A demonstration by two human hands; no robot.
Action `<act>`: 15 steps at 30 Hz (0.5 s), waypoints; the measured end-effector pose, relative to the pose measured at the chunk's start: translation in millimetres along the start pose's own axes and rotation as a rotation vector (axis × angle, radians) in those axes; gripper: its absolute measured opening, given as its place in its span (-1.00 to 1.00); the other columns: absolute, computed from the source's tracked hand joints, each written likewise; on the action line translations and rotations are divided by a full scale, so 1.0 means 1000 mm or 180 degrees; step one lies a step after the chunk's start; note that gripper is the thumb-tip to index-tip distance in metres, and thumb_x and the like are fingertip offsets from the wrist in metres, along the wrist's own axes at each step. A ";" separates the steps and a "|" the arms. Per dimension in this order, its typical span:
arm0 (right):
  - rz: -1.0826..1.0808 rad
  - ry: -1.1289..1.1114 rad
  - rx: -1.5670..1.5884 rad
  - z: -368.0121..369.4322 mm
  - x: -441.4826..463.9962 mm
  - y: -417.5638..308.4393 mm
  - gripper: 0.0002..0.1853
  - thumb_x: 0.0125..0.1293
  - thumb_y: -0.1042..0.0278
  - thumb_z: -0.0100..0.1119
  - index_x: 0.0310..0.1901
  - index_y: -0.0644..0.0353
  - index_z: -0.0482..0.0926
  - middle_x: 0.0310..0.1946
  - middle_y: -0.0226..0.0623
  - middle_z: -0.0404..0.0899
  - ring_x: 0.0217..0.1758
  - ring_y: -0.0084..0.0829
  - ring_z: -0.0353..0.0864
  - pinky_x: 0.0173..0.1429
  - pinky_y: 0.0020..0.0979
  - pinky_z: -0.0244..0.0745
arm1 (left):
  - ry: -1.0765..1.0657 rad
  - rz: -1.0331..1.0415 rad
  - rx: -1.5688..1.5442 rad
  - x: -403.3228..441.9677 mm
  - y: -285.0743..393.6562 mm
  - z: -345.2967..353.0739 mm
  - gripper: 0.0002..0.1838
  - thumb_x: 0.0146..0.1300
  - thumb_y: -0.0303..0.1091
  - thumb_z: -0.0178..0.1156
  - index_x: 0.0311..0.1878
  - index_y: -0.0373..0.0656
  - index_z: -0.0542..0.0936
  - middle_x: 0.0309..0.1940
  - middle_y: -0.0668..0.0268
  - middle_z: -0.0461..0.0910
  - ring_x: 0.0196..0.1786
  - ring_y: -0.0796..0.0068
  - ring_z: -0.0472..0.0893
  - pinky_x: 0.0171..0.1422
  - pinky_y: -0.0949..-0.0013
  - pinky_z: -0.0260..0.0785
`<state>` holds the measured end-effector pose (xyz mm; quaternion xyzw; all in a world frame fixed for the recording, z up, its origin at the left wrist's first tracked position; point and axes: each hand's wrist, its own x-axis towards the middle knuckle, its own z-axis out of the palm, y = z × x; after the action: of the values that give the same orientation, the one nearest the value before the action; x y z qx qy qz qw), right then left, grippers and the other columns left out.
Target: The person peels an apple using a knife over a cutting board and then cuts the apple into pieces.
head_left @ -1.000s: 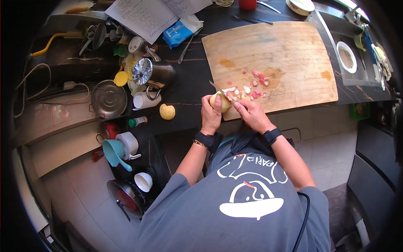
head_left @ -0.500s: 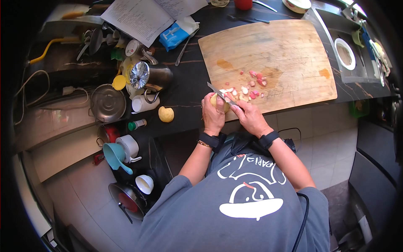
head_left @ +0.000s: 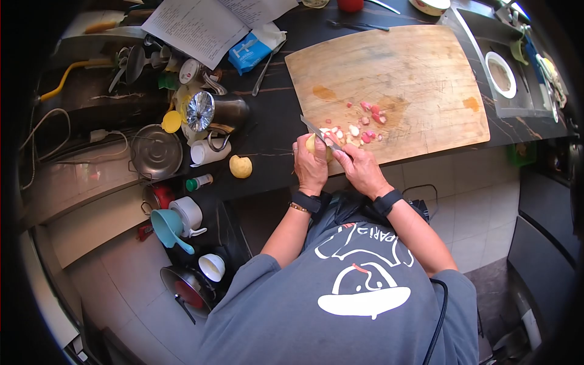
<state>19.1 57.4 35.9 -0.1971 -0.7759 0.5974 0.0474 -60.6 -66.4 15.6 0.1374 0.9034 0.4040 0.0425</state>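
Two hands with knife (head_left: 314, 128) and pale yellow piece (head_left: 311, 145) at the near left edge of the cutting board (head_left: 389, 73)

The fingers of the left hand (head_left: 311, 166) are closed around the pale yellow piece; the fingers of the right hand (head_left: 365, 173) are clenched on the handle of the knife, and its blade points to far left, close over the piece; whether the blade touches it, I cannot tell. Beside the hands, on the board, there lie small red and whitish pieces (head_left: 354, 131); the board rests on the dark surface (head_left: 267, 131).

To the left on the surface is a second yellow piece (head_left: 240, 166), round in shape; near it are a small bottle with green cap (head_left: 199, 182), lying on its side, and a white cup (head_left: 210, 151), its inside not visible; farther stands a metal jug (head_left: 232, 113), with a shiny top (head_left: 200, 111) which hides its content.

At the far right, the sink (head_left: 531, 91) contains a white-rimmed dish (head_left: 500, 75); at the far edge are a pale bowl (head_left: 429, 6) and a red container (head_left: 350, 5), both cut by the frame; what they hold, I cannot tell.

At the near left, lower than the surface, are a teal pan (head_left: 165, 227), a white pot (head_left: 186, 214), a white bowl (head_left: 212, 267) and a dark pan (head_left: 186, 292) with something red inside; the white bowl is tilted, and its content is too small to tell.
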 end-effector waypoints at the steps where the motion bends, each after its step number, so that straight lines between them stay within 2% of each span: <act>1: 0.0003 -0.0002 -0.0001 0.000 0.000 0.000 -0.71 0.42 0.21 0.15 -0.32 0.30 0.55 -0.57 0.04 0.44 -0.51 -0.01 0.45 -0.38 -0.19 0.34 | 0.0005 0.0024 -0.0026 0.000 0.000 0.000 -0.45 0.44 0.19 -0.07 -0.06 -0.21 0.50 -0.21 0.00 0.55 -0.06 -0.03 0.50 0.06 0.04 0.36; 3: 0.0055 0.0006 -0.0081 -0.001 0.001 -0.002 -0.73 0.38 0.17 0.18 -0.32 0.24 0.56 -0.54 0.11 0.54 -0.41 0.12 0.58 -0.35 -0.08 0.42 | -0.0008 0.0046 -0.0048 0.000 0.001 0.000 -0.43 0.44 0.20 -0.09 -0.07 -0.22 0.50 -0.22 0.00 0.55 -0.07 -0.02 0.51 0.06 0.05 0.35; 7: 0.0036 0.0041 -0.0156 0.000 0.001 -0.002 -0.72 0.41 0.19 0.16 -0.29 0.29 0.57 -0.54 0.07 0.48 -0.46 0.03 0.51 -0.35 -0.18 0.38 | 0.0001 0.0079 -0.0061 0.001 0.002 0.000 -0.41 0.45 0.21 -0.11 -0.10 -0.23 0.50 -0.25 0.00 0.54 -0.09 0.00 0.51 0.06 0.07 0.33; 9: 0.0062 0.0113 -0.0209 0.000 0.002 -0.003 -0.69 0.38 0.13 0.17 -0.35 0.24 0.54 -0.52 0.11 0.55 -0.39 0.13 0.59 -0.34 -0.06 0.43 | -0.0005 0.0047 -0.0060 0.002 0.002 0.000 -0.41 0.45 0.21 -0.10 -0.11 -0.24 0.50 -0.25 0.00 0.54 -0.09 0.00 0.51 0.06 0.07 0.33; 13: 0.0120 0.0103 -0.0380 0.000 0.005 0.005 -0.69 0.39 0.12 0.16 -0.34 0.24 0.55 -0.51 0.11 0.55 -0.36 0.14 0.59 -0.32 -0.06 0.43 | -0.0037 -0.0007 0.0129 0.001 0.003 0.001 -0.47 0.43 0.16 -0.06 -0.09 -0.23 0.49 -0.21 -0.02 0.54 -0.07 -0.04 0.49 0.05 0.03 0.36; 15: 0.0413 0.0194 -0.0156 -0.001 0.011 0.015 -0.68 0.40 0.12 0.14 -0.33 0.26 0.54 -0.50 0.11 0.55 -0.34 0.15 0.58 -0.29 -0.05 0.43 | -0.0009 0.0072 0.0081 -0.001 -0.001 0.001 -0.47 0.43 0.15 -0.05 -0.07 -0.23 0.48 -0.20 -0.02 0.54 -0.06 -0.05 0.49 0.05 0.02 0.37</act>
<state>13.0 65.6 20.2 -0.2662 -0.7740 0.5738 0.0273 -59.9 -66.6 14.7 0.1488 0.9068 0.3927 0.0374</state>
